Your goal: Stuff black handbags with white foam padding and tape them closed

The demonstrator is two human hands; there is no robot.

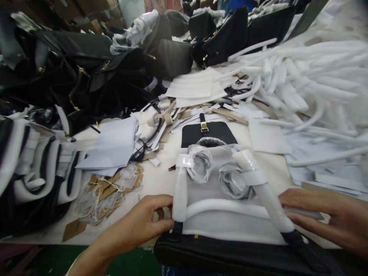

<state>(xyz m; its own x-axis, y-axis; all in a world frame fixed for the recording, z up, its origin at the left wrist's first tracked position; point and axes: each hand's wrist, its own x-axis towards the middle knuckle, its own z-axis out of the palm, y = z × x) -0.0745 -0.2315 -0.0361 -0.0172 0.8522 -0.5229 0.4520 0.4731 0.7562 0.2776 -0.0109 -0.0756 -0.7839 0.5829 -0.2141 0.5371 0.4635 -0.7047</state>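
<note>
Pale worktable (155,180), cluttered. Black handbags (172,57) banked from 10 to 12 o'clock; cartons (66,13) behind them at 11. White foam tubes (290,80) heaped at 2 o'clock. Paper sheets (110,143) at 9; brown tags with white strings (110,188) at 8. Green floor (129,260) below the table edge, 7 o'clock.

Open handbag (244,257) at 5 to 6 o'clock, near edge: black body, black flap (221,132) laid back toward 12, gold-toned buckle (204,127) on its strap. Both handles (180,191) sleeved in white foam; two coils in translucent wrap (200,164) between them, a curved foam tube (227,206) across the grey lining.

Left hand (152,218): fingers curled, touching the handbag beside the handle base. Right hand (324,214): fingers parted at the opposite side, around a thin grey edge. Firmness of either grip: cannot tell.

Small gold-toned mark (196,236) on the rim, too small to read.
</note>
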